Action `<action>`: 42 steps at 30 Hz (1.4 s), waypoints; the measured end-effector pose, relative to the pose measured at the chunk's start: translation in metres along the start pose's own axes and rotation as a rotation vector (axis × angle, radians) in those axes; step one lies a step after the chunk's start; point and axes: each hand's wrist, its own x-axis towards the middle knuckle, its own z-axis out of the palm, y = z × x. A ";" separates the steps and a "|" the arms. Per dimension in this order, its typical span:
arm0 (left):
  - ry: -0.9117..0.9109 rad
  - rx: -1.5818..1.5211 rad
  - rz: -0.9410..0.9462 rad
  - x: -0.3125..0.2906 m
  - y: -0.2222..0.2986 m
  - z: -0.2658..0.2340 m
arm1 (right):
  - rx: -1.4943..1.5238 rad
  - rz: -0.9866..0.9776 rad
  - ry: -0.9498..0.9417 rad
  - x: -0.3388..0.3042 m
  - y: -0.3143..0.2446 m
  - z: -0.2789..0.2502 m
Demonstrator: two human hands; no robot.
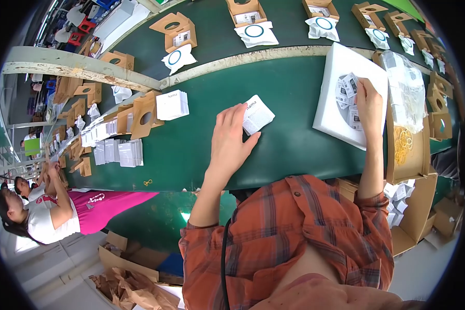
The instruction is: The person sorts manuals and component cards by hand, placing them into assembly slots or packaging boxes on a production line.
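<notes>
My left hand (229, 138) lies palm down on the green table, its thumb and fingers spread along the left side of a small stack of white printed leaflets (258, 114). The fingertips touch the stack's edge without closing round it. To the right, my right hand (370, 106) is closed in a pinch at the edge of a small printed label (350, 85). That label lies with several others in the round hollow of a white foam block (325, 111). My fingers hide part of the hollow.
Left of the leaflets stands a thicker leaflet pile (172, 105). Beyond a rail, open brown boxes and white pouches with blue rings (254, 31) line a green belt. A carton with yellow rubber bands (402, 147) adjoins the foam. Another person (49, 219) sits at left.
</notes>
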 end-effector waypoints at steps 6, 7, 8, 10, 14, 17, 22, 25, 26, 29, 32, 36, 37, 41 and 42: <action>-0.018 -0.244 -0.067 -0.002 -0.011 -0.005 | 0.168 0.101 0.010 0.002 -0.004 -0.005; -0.023 -0.314 -0.098 -0.004 -0.013 -0.006 | 0.215 0.111 0.022 0.000 -0.002 -0.006; -0.020 -0.314 -0.096 -0.004 -0.015 -0.007 | 0.215 0.109 0.024 0.001 0.000 -0.007; -0.043 -0.504 -0.200 -0.004 -0.017 -0.010 | 0.210 0.184 -0.032 0.001 0.001 -0.009; -0.014 -0.639 -0.220 -0.006 -0.023 -0.010 | 0.213 0.230 -0.021 -0.003 -0.003 -0.013; 0.021 -0.742 -0.204 -0.008 -0.027 -0.008 | 0.226 0.244 -0.030 -0.007 0.003 -0.016; 0.131 -0.784 -0.157 -0.016 -0.041 0.001 | 0.491 0.228 -0.021 -0.013 0.002 -0.012; 0.172 -0.805 -0.211 -0.020 -0.043 0.000 | 0.549 0.227 -0.033 -0.020 -0.027 -0.018; 0.213 -0.723 -0.190 -0.021 -0.043 0.003 | 0.562 0.227 -0.042 -0.024 -0.037 -0.020; 0.291 -0.883 -0.219 -0.020 -0.042 0.012 | 0.616 0.185 -0.065 -0.033 -0.051 -0.016; 0.347 -0.765 -0.248 -0.021 -0.031 0.014 | 0.645 0.132 -0.110 -0.046 -0.064 -0.012; 0.391 -0.522 -0.269 -0.017 -0.016 0.018 | 0.627 0.073 -0.149 -0.056 -0.081 0.005; 0.396 -0.427 -0.212 -0.015 -0.014 0.020 | 0.638 0.038 -0.130 -0.057 -0.082 0.014; 0.390 -0.144 -0.126 -0.011 -0.014 0.021 | 0.663 -0.085 -0.223 -0.058 -0.107 0.053; 0.361 -0.123 -0.125 -0.008 -0.017 0.025 | 0.639 -0.097 -0.238 -0.058 -0.113 0.060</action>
